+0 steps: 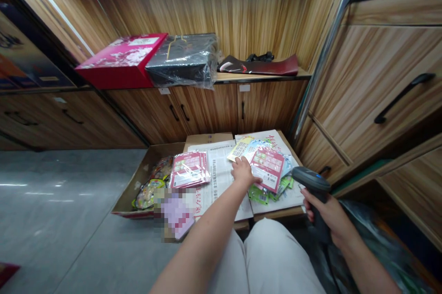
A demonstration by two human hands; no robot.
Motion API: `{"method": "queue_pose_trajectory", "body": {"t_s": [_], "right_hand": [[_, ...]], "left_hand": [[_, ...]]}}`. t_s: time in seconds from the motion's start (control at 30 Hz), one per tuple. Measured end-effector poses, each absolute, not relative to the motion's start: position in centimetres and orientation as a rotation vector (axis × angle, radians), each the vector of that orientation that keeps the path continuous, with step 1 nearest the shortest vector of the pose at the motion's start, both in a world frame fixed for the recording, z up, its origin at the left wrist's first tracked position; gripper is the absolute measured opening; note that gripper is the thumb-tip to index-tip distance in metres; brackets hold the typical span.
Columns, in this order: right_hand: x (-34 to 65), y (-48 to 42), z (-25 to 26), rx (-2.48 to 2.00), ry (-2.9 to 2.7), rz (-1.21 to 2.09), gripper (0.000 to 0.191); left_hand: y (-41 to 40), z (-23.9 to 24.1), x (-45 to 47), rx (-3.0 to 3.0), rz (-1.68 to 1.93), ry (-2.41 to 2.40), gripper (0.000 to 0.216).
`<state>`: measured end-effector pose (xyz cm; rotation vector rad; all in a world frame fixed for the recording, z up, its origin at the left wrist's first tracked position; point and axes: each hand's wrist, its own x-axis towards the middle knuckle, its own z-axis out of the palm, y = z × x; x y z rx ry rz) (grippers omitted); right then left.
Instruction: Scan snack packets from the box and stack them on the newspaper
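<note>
My right hand [329, 216] is wrapped round the grip of a dark barcode scanner [312, 183], whose head points left over the packets. Thumb apart from the fingers, my left hand [243, 172] rests at the left edge of a pink flat packet [267, 167] with a printed label. Under and around that packet lie green packets [260, 194], a yellow card-like packet [239, 148] and some blue-white ones. To the left, a stack of similar pink packets in clear wrap [189, 170] sits partly on newspaper [217, 174].
An open cardboard box [133, 193] on the floor holds colourful bags. A pixelated patch hides part of a purple item [179, 213]. Behind stand wooden cabinets [207, 110]; their shelf carries a red box [117, 61] and a black wrapped box [183, 57]. Drawers [390, 77] rise on the right.
</note>
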<state>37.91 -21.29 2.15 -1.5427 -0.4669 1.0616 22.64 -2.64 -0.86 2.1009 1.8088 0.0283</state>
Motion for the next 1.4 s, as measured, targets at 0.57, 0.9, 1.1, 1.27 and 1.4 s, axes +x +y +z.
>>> {"method": "queue_pose_trajectory", "body": {"t_s": [0.57, 0.9, 1.1, 1.27, 1.4], "right_hand": [[37.2, -20.6, 1.5, -1.525, -0.431, 1.020, 0.046], [36.9, -20.4, 1.5, -1.530, -0.427, 1.000, 0.048], [36.8, -20.3, 1.5, -1.537, -0.434, 0.984, 0.050], [36.5, -20.2, 1.7, -1.519, -0.470, 0.997, 0.049], [35.9, -20.0, 1.8, -1.519, -0.560, 1.004, 0.048]], "left_hand": [[0.1, -3.3, 20.3, 1.700, 0.361, 1.701, 0.064], [1.2, -3.5, 19.9, 1.642, 0.347, 1.827, 0.026], [1.3, -2.6, 20.1, 1.193, 0.688, 1.611, 0.014], [0.9, -1.7, 19.1, 0.645, 0.773, 1.282, 0.025], [0.1, -1.4, 18.1, 0.732, 0.813, 1.254, 0.037]]}}
